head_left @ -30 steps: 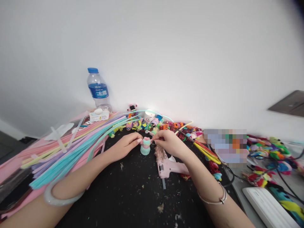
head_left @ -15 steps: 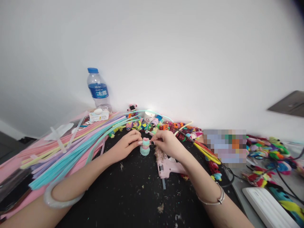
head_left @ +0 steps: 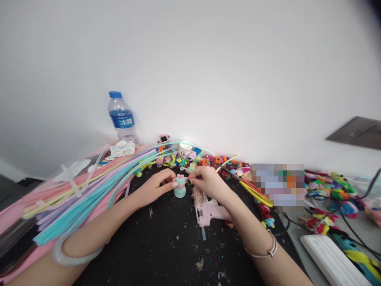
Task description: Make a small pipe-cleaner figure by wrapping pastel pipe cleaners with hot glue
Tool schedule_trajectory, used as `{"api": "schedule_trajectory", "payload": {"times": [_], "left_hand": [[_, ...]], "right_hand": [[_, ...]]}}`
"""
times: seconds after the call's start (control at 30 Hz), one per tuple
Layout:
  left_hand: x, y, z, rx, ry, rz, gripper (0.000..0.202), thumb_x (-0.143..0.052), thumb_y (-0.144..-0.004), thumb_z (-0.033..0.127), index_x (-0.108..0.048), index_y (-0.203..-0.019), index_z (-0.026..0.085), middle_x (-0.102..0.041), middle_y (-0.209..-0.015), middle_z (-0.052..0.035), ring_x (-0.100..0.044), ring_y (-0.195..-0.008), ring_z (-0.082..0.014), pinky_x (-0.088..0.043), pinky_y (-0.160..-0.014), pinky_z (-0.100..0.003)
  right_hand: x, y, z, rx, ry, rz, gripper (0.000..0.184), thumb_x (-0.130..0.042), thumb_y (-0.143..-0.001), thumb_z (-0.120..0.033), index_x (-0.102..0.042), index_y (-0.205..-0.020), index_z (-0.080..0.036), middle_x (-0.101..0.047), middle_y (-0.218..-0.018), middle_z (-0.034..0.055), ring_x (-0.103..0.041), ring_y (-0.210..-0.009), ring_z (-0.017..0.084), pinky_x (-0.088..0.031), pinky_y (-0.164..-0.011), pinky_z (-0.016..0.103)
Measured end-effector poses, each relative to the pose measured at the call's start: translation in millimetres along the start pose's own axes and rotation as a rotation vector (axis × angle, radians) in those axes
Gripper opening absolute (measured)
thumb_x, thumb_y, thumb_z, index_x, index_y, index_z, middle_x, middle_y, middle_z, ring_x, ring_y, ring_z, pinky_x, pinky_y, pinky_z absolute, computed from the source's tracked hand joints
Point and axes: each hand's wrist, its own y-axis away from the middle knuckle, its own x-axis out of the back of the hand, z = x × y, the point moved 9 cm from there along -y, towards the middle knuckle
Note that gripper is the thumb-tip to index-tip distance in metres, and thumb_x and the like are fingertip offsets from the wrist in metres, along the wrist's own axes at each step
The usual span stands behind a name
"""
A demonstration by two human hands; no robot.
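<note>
A small fuzzy figure (head_left: 180, 188), mint green below and pink on top, stands on the black mat (head_left: 166, 246). My left hand (head_left: 156, 184) pinches its left side with fingers closed. From the other side, my right hand (head_left: 208, 182) holds the figure's pink top between curled fingertips. Both forearms rest on the mat, each with a bracelet at the wrist.
A pink glue gun (head_left: 210, 212) lies just under my right wrist. Long pastel pipe cleaners (head_left: 89, 186) fan out at left. A water bottle (head_left: 121, 117) stands by the wall beside a small white jar (head_left: 185, 149). Colourful fuzzy pieces (head_left: 333, 194), cables and a white device (head_left: 330, 258) crowd the right.
The view has tilted slightly, shifting the scene a little down and left. Both hands stay on the small figure with only tiny finger movements.
</note>
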Motion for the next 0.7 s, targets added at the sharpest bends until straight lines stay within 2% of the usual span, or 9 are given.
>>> {"api": "schedule_trajectory", "payload": {"times": [0.1, 0.17, 0.5, 0.6, 0.7], "left_hand": [[-2.7, 1.6, -3.6, 0.052, -0.017, -0.014, 0.029, -0.066, -0.072, 0.039, -0.05, -0.084, 0.018, -0.051, -0.082, 0.0006, -0.045, -0.07, -0.0149, -0.038, -0.062, -0.026], [-3.5, 2.3, -2.6, 0.067, -0.047, -0.012, 0.032, -0.07, -0.068, 0.036, -0.049, -0.083, 0.018, -0.051, -0.079, 0.0018, -0.044, -0.069, -0.0146, -0.037, -0.062, -0.026], [-8.2, 1.9, 2.7, 0.067, -0.085, -0.002, 0.027, -0.064, -0.071, 0.032, -0.042, -0.08, 0.02, -0.05, -0.077, 0.0032, -0.045, -0.068, -0.0142, -0.034, -0.061, -0.025], [-5.2, 1.7, -5.0, 0.114, -0.067, 0.058, 0.026, -0.063, -0.071, 0.029, -0.041, -0.081, 0.021, -0.05, -0.076, 0.0038, -0.046, -0.066, -0.0141, -0.036, -0.061, -0.025], [3.4, 1.1, -14.6, 0.174, -0.047, 0.164, 0.027, -0.063, -0.071, 0.027, -0.038, -0.081, 0.022, -0.049, -0.074, 0.0045, -0.047, -0.064, -0.0135, -0.037, -0.059, -0.025]], "right_hand": [[1.4, 1.4, -1.4, 0.001, 0.003, -0.008, 0.016, -0.06, -0.071, -0.005, -0.072, -0.07, -0.015, -0.067, -0.066, 0.0011, -0.057, -0.061, 0.013, -0.04, -0.058, 0.022], [3.3, 2.6, -2.2, 0.0, 0.001, -0.015, 0.015, -0.061, -0.071, -0.006, -0.072, -0.072, -0.015, -0.067, -0.067, 0.0013, -0.057, -0.061, 0.013, -0.04, -0.058, 0.022], [28.0, 6.1, -5.1, -0.016, -0.004, 0.005, 0.015, -0.06, -0.072, -0.007, -0.072, -0.076, -0.015, -0.067, -0.068, 0.0011, -0.056, -0.061, 0.012, -0.04, -0.058, 0.023], [40.1, 6.5, -4.6, -0.032, 0.009, 0.052, 0.018, -0.058, -0.072, -0.006, -0.073, -0.078, -0.015, -0.071, -0.075, 0.0036, -0.06, -0.068, 0.015, -0.044, -0.064, 0.025], [52.0, 7.1, -2.1, -0.055, 0.01, 0.116, 0.025, -0.054, -0.074, -0.006, -0.074, -0.088, -0.015, -0.073, -0.089, 0.0069, -0.064, -0.079, 0.018, -0.046, -0.072, 0.028]]}}
